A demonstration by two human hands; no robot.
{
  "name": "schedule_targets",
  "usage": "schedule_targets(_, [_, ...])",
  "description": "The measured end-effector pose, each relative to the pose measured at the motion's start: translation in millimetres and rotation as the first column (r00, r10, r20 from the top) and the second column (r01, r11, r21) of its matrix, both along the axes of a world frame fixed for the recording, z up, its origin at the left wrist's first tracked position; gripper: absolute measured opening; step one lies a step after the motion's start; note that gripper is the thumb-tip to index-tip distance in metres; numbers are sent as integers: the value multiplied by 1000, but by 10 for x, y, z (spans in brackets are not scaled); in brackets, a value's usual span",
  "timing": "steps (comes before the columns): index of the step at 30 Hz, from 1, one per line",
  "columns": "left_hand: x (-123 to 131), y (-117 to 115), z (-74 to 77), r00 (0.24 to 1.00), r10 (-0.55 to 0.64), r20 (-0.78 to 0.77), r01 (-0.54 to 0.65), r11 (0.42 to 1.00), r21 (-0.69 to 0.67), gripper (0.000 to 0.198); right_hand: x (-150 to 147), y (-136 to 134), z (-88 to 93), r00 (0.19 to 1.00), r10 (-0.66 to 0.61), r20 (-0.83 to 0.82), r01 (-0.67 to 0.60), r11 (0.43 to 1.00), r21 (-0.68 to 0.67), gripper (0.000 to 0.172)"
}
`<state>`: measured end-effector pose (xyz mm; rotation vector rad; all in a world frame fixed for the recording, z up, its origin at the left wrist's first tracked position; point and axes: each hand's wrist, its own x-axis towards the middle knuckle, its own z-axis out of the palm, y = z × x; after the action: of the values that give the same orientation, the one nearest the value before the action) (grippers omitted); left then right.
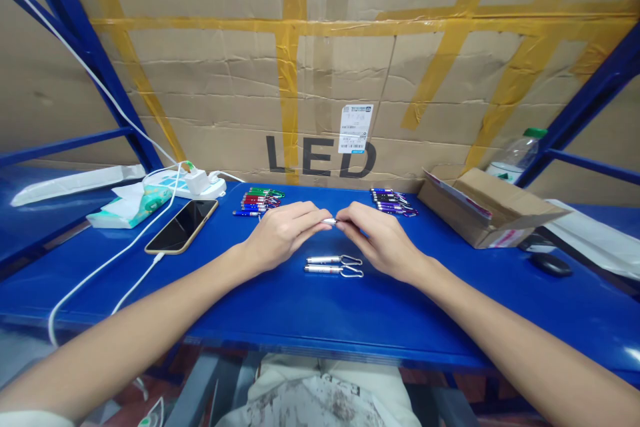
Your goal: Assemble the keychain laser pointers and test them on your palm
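My left hand [286,232] and my right hand [381,240] meet above the middle of the blue table. Between their fingertips is a small silver keychain flashlight [329,221], mostly covered by the fingers. Both hands are closed on it, the left at one end and the right at the other. Just below them, two silver keychain flashlights [324,269] with carabiner clips lie side by side. Behind my left hand sits a row of green, red and blue keychain flashlights [254,201]. A row of purple and black ones [387,200] lies behind my right hand.
On the left are a phone [183,227] on a charging cable, a tissue pack [131,205] and a white power strip [213,185]. To the right stand an open cardboard box [463,213], a black mouse [550,264] and a plastic bottle [517,153]. Taped cardboard [225,93] walls the back.
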<state>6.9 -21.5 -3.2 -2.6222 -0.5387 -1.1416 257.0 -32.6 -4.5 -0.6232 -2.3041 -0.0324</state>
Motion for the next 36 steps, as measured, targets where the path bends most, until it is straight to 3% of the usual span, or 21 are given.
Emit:
schedule_targets(3, [1,0,-8,1000,7,-3,-7,1000,2,22,2,-3,7,995,-63,71,53,989,139,20])
schedule_targets(7, [11,-3,-25,1000,3,4,-3,999,-33,23,25,0,40,959,-193,208,108,926,362,29])
schedule_targets(10, [17,-3,-35,1000,-11,19,12,999,-41,22,38,-4,52,950,-199,240,93,915,393,32])
schedule_targets(13, [16,-2,-32,999,-10,37,11,1000,-26,21,18,-23,54,985,-103,136,71,972,224,27])
schedule_targets(16, [6,-2,-15,1000,2,24,-4,997,75,19,-24,-43,69,998,-3,-61,-6,989,-145,21])
schedule_targets(18, [-4,0,-2,1000,14,-1,-14,985,173,16,-46,-46,89,981,1,-195,-89,893,-441,22])
schedule_targets(21, [-17,4,9,1000,25,-17,-19,958,287,15,-56,-31,121,934,-25,-357,-268,610,-746,31])
schedule_targets(24, [-23,11,1,1000,17,-22,-9,941,337,15,-56,-12,136,897,-55,-439,-383,402,-832,37])
schedule_targets(27, [-15,25,-23,999,30,-40,-17,953,302,16,-52,18,128,883,-78,-463,-419,313,-852,39])
schedule_targets(28, [-9,31,-32,999,35,-41,-24,965,261,16,-44,39,119,887,-75,-455,-412,313,-855,39])
schedule_targets(30, [4,48,-50,999,45,-29,-41,991,131,20,0,106,90,913,-55,-403,-353,383,-853,39])
schedule_targets(32, [12,70,-62,999,51,-11,-52,998,-25,22,86,211,38,959,-47,-281,-204,575,-792,36])
schedule_targets(34, [10,94,-66,998,65,-4,-64,986,-151,23,201,338,-35,982,-151,-112,63,825,-562,28])
schedule_targets(36, [-2,119,-64,996,87,-11,-87,971,-223,23,313,458,-120,973,-226,48,229,916,-328,18])
